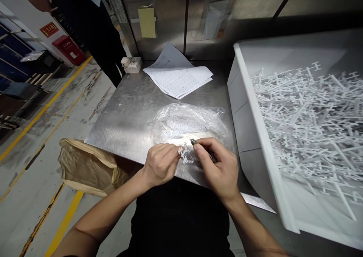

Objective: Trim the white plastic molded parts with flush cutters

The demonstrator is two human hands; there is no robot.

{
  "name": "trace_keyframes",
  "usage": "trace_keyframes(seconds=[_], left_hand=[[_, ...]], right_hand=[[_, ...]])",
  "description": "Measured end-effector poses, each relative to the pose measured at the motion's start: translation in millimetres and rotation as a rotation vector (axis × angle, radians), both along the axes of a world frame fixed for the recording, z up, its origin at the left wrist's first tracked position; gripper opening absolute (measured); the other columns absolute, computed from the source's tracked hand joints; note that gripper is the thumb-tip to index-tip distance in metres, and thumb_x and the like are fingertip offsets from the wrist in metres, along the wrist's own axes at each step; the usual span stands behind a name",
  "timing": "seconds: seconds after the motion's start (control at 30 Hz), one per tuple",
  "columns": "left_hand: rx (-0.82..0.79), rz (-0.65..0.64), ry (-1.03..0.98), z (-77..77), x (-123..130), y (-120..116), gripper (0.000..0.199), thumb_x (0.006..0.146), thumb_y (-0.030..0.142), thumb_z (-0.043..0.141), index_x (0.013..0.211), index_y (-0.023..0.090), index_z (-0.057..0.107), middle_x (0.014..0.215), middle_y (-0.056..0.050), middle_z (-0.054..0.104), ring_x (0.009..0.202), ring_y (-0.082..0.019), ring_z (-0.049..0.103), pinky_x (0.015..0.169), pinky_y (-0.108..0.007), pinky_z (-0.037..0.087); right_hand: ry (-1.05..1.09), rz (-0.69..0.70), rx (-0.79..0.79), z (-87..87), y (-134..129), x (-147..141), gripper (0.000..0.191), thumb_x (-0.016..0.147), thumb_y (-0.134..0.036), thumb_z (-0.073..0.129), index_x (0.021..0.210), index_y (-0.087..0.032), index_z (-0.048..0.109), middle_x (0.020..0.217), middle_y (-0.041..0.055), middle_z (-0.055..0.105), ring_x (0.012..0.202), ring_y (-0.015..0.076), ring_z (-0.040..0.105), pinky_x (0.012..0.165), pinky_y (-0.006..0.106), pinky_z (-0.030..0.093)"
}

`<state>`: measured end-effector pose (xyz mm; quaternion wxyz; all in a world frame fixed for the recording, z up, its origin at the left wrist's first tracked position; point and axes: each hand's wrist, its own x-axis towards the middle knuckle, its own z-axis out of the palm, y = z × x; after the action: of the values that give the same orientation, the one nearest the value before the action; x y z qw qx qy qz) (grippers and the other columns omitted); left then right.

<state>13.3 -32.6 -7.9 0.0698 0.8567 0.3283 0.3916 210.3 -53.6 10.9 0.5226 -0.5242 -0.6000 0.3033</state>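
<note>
My left hand [161, 163] is closed, its fingertips pinching a small white branched plastic sprue [182, 155]. Just to the right, my right hand [220, 167] is wrapped round a pair of dark nippers [194, 141]; most of the tool is hidden by the palm and fingers. The nippers' tip is close to the sprue, and I cannot tell whether they touch. Beneath and beyond both hands, a clear plastic bag [195, 115] lies on the metal table, with small pale pieces inside.
To the right stands a large white bin [262, 147] heaped with white sprues [314, 121]. Printed sheets [178, 77] and a power socket [132, 65] are at the back of the metal table [121, 117]. An open brown paper sack [85, 166] stands left. A person [87, 26] stands beyond.
</note>
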Motion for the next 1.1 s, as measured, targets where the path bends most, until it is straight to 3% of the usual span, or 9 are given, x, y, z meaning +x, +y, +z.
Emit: trace_keyframes(seconds=[0.23,0.43,1.1], left_hand=[[-0.310,0.039,-0.307,9.6,-10.5,1.3,0.024,0.115,0.027,0.052,0.107,0.017,0.072,0.088,-0.005,0.070,0.081,-0.017,0.066,0.073,-0.030,0.054],[-0.565,-0.007,-0.419,7.8,-17.9,1.8,0.029,0.116,0.034,0.052,0.100,0.017,0.070,0.090,-0.004,0.068,0.079,-0.014,0.062,0.073,-0.028,0.052],[-0.538,-0.083,-0.323,11.4,-17.7,3.2,0.026,0.116,0.027,0.050,0.099,0.017,0.066,0.089,-0.003,0.066,0.080,-0.013,0.060,0.073,-0.027,0.047]], right_hand=[[-0.105,0.060,0.095,-4.1,-1.1,2.9,0.006,0.106,-0.025,0.069,0.106,-0.025,0.075,0.093,0.0015,0.078,0.083,0.0205,0.071,0.078,0.036,0.055],[-0.125,0.186,0.102,-1.9,-0.8,1.6,0.010,0.108,-0.024,0.065,0.107,-0.024,0.074,0.096,0.0038,0.077,0.086,0.0214,0.072,0.077,0.038,0.055],[-0.132,0.247,0.116,-3.8,-1.3,3.0,0.007,0.108,-0.019,0.066,0.106,-0.021,0.073,0.091,0.0017,0.073,0.082,0.0176,0.068,0.076,0.034,0.051]])
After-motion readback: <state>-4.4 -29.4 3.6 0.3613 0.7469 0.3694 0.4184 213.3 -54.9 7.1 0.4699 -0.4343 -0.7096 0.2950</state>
